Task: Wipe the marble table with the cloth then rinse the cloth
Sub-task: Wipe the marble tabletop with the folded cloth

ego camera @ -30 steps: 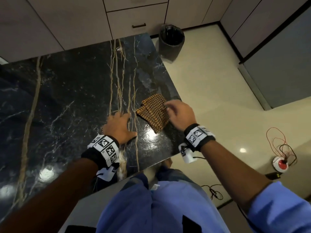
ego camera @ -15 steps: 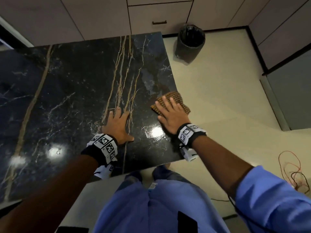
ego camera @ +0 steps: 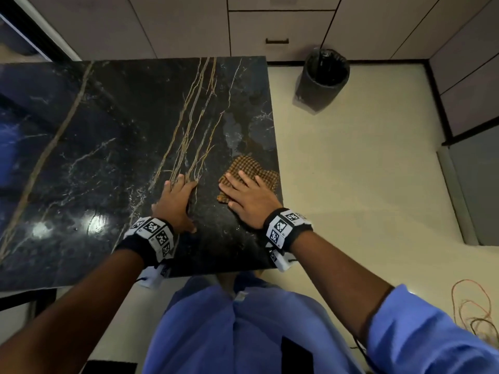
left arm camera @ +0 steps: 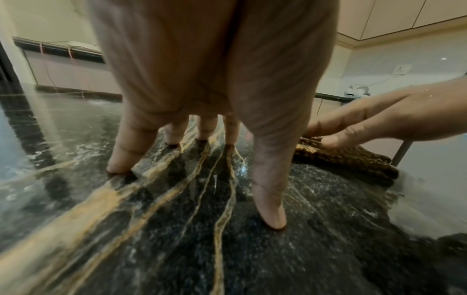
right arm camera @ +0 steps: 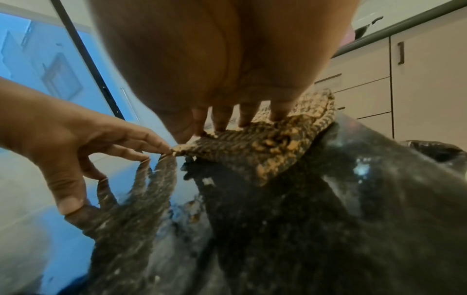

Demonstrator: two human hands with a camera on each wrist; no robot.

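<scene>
A folded brown checked cloth [ego camera: 249, 168] [left arm camera: 353, 159] [right arm camera: 262, 147] lies near the right edge of the black marble table [ego camera: 108, 147] with gold veins. My right hand [ego camera: 249, 197] lies flat on the cloth, fingers straight and spread, pressing it to the marble. In the right wrist view its fingertips [right arm camera: 222, 123] bear down on the cloth. My left hand [ego camera: 176, 201] rests flat on bare marble just left of the cloth, fingers straight. The left wrist view shows its fingertips [left arm camera: 270, 217] touching the stone.
A dark waste bin [ego camera: 322, 76] stands on the cream floor beyond the table's right corner. Pale cabinets [ego camera: 270, 28] line the far wall. Red and dark cables [ego camera: 475, 309] lie on the floor at the right. The table's right edge [ego camera: 278, 163] runs beside the cloth.
My right hand went from picking at the cloth's edge to lying flat on top of it and has pushed it along the right edge. The left hand has stayed planted.
</scene>
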